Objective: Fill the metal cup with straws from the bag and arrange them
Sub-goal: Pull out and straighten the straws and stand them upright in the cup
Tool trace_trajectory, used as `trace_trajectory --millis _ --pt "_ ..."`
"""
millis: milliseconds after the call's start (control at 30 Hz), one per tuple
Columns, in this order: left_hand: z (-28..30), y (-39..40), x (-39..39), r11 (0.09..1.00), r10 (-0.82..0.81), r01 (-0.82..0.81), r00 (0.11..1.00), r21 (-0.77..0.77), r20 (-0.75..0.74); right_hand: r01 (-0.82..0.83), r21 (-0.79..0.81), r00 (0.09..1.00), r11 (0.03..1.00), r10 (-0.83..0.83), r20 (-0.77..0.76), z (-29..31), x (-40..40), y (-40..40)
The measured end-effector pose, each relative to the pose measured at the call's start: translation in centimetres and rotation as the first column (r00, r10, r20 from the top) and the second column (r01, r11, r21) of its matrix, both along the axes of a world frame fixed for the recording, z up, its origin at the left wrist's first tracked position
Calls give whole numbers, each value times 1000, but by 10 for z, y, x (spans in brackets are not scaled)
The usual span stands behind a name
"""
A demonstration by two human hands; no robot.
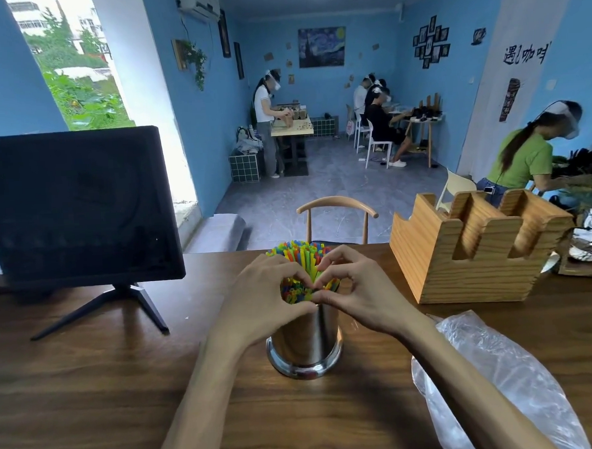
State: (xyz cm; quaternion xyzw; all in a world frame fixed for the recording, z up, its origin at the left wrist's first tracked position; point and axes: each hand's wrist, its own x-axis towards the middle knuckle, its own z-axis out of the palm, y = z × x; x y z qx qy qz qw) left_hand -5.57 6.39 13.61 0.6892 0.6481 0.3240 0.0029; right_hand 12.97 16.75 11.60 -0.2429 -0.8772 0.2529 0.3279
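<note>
A shiny metal cup (pixel 304 347) stands upright on the wooden table (pixel 90 389), full of colourful straws (pixel 299 255) that stick up above its rim. My left hand (pixel 260 298) curls round the left side of the straw bundle above the rim. My right hand (pixel 363 293) curls round its right side. The fingertips of both hands meet over the straws, and the thumbs meet in front. A clear plastic bag (pixel 494 378) lies crumpled on the table to the right of the cup; I see no straws in it.
A dark monitor (pixel 77 208) on a stand sits at the left. A wooden holder (pixel 474 249) with slots stands at the right rear. A chair back (pixel 336 205) rises behind the table. Several people work further back in the room.
</note>
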Motion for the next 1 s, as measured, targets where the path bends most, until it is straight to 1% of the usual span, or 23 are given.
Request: trace_trajectory --millis 100,233,333,400,467,533,633,733,800,833,933,1000 --pt "0 3 -1 1000 13 -13 1000 10 6 10 -18 1000 1000 -10 -3 0 -1 0" --pt "-1 5 0 991 16 -25 998 129 66 -3 -24 999 1000 2 -54 1 1 1" --pt "1 4 2 975 39 -54 997 214 73 -3 3 997 1000 3 -76 -2 0 2" --pt "1 4 5 971 50 -64 997 229 66 -1 44 995 999 6 -104 -3 -2 1" --pt "1 3 7 967 67 -90 992 238 103 17 70 992 997 -8 -127 -4 -3 -1" --pt "-1 3 7 956 73 -117 983 269 168 49 64 992 997 -41 -122 -5 -4 -3" --pt "-1 1 7 931 73 -138 978 339 197 64 71 994 995 -58 -89 -5 -6 -5" --pt "4 1 7 939 83 -136 981 317 175 48 53 998 997 -45 -44 -3 -8 -5" --pt "8 3 8 949 83 -126 984 290 155 48 74 998 996 -45 -38 -3 -12 -6" --pt "9 3 8 949 74 -122 983 290 170 56 91 998 994 -51 -48 -3 -14 -7" --pt "13 4 11 955 31 -120 949 270 313 80 115 993 990 -69 -93 -2 -18 -6" --pt "14 5 13 965 17 -108 934 238 356 80 108 992 991 -69 -103 -2 -18 -4"
